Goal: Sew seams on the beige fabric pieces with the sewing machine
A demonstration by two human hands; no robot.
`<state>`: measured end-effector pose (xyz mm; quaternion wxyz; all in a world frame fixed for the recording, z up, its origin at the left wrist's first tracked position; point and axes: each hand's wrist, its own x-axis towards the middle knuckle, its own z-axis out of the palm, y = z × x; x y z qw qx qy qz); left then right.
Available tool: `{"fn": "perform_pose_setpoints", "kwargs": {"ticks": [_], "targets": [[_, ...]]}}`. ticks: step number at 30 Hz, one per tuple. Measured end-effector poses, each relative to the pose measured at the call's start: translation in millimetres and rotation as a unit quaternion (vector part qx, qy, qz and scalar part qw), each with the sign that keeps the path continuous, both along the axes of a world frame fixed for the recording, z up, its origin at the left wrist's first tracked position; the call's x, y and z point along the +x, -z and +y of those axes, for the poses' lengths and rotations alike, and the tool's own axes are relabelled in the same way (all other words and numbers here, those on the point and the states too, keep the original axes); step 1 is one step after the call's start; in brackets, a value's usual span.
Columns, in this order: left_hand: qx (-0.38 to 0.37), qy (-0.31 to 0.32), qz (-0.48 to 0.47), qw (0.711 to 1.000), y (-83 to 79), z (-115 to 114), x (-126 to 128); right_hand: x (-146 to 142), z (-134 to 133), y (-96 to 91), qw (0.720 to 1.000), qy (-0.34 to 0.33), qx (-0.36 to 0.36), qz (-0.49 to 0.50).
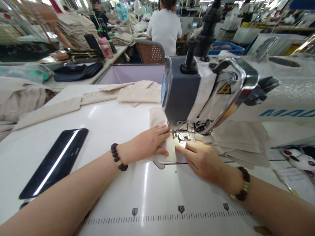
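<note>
A beige fabric piece lies on the white table under the head of a sewing machine. My left hand rests flat on the fabric just left of the presser foot, fingers stretched out together. My right hand lies on the fabric right in front of the presser foot, fingers extended and pressing the cloth down. Both wrists carry dark bead bracelets. More folded beige pieces sit to the right, under the machine arm.
A black phone lies at the left of the table. Beige strips stretch across the back left. A printed ruler scale runs along the front edge. A person in white sits ahead on a chair. Cloth stacks stand far left.
</note>
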<state>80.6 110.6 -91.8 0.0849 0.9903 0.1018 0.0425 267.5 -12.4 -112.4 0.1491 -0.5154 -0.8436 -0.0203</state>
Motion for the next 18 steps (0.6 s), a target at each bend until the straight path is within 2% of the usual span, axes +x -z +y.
{"fn": "perform_pose_setpoints", "kwargs": {"ticks": [18], "targets": [[-0.036,0.003,0.010,0.999,-0.6,6.4,0.8,-2.4,0.7,-2.0,1.000,0.013,-0.003,0.002]]}}
